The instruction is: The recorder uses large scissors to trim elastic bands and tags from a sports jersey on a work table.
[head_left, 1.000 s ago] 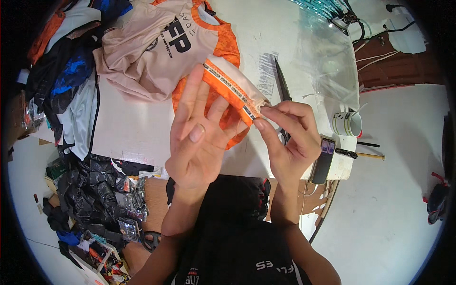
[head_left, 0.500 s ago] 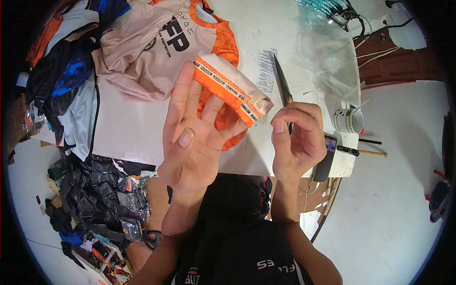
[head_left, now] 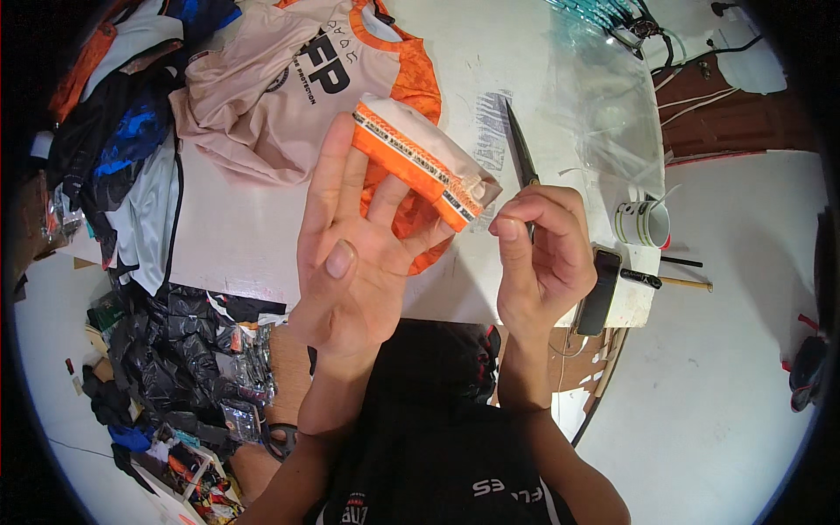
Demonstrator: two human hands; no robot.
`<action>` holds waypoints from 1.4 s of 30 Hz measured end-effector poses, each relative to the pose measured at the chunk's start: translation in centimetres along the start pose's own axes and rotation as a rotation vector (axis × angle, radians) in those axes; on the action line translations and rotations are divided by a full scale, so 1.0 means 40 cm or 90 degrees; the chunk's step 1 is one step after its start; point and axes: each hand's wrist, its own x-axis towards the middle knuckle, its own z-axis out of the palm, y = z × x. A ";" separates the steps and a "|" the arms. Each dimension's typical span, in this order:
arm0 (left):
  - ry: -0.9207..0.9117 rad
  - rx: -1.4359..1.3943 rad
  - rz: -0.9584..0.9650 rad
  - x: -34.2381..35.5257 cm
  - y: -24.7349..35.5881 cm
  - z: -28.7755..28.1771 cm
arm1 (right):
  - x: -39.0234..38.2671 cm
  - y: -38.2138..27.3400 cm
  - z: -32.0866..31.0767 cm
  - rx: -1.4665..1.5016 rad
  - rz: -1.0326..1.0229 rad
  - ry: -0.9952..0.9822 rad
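An orange sleeve cuff (head_left: pixel 407 166) with a printed band and a cream inner side is stretched over the fingertips of my left hand (head_left: pixel 354 262). That palm faces me, with the fingers spread inside the cuff and the thumb apart from it. Just right of the cuff, my right hand (head_left: pixel 551 254) is closed, thumb and index fingertips pinched together; anything between them is too small to make out. Behind it on the table lies a pair of black scissors (head_left: pixel 520 140), blades pointing away, handles mostly hidden by the hand. A cream and orange shirt (head_left: pixel 254 114) lies spread beyond my left hand.
Dark, blue and white garments (head_left: pixel 131 149) are heaped at the table's left. On the right stand a white mug (head_left: pixel 643 223), a phone (head_left: pixel 599 293) and clear plastic sheeting (head_left: pixel 604 114). Black plastic bags (head_left: pixel 188 341) pile up below left. The white table (head_left: pixel 236 236) ends before my body.
Both hands have drifted very slightly left, the cuff moving along with the left one. The right hand's pinch is kept. The phone screen has gone darker. The scissors have not moved.
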 end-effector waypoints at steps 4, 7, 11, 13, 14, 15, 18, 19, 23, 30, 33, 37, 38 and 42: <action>-0.016 0.007 -0.006 -0.004 0.004 -0.006 | 0.011 0.003 0.007 -0.060 -0.117 -0.054; -0.025 0.007 -0.011 -0.005 0.003 -0.010 | 0.011 0.004 0.007 -0.110 -0.153 -0.063; -0.040 0.031 -0.014 -0.005 0.007 -0.004 | -0.003 0.013 0.005 -0.064 -0.099 -0.031; -0.026 0.027 -0.004 -0.002 0.011 -0.003 | -0.010 0.011 0.004 -0.036 -0.073 -0.028; -0.013 0.023 0.004 -0.002 0.012 -0.003 | -0.012 0.010 0.004 -0.009 -0.047 -0.024; -0.013 0.022 0.005 -0.001 0.011 -0.004 | -0.013 0.013 0.002 -0.009 -0.047 -0.024; -0.013 0.018 0.010 -0.001 0.008 -0.006 | -0.015 0.018 -0.002 -0.033 -0.080 -0.046; -0.008 0.013 0.016 -0.001 0.006 -0.004 | -0.016 0.016 0.000 -0.029 -0.074 -0.049; -0.008 0.006 0.024 0.001 0.008 -0.005 | -0.021 0.014 0.001 -0.033 -0.064 -0.081; 0.002 -0.025 0.038 0.001 0.001 0.000 | -0.032 0.007 0.016 -0.019 -0.049 -0.150; 0.004 -0.029 0.042 0.002 0.003 0.001 | -0.036 0.008 0.020 -0.004 -0.050 -0.154; -0.001 -0.055 0.062 0.007 -0.004 -0.002 | -0.038 0.002 0.021 0.005 -0.037 -0.161; -0.012 -0.071 0.074 0.006 -0.005 -0.003 | -0.039 0.001 0.021 0.006 -0.034 -0.165; 0.051 -0.013 0.033 0.011 0.011 0.032 | -0.043 0.002 0.016 0.008 -0.021 -0.171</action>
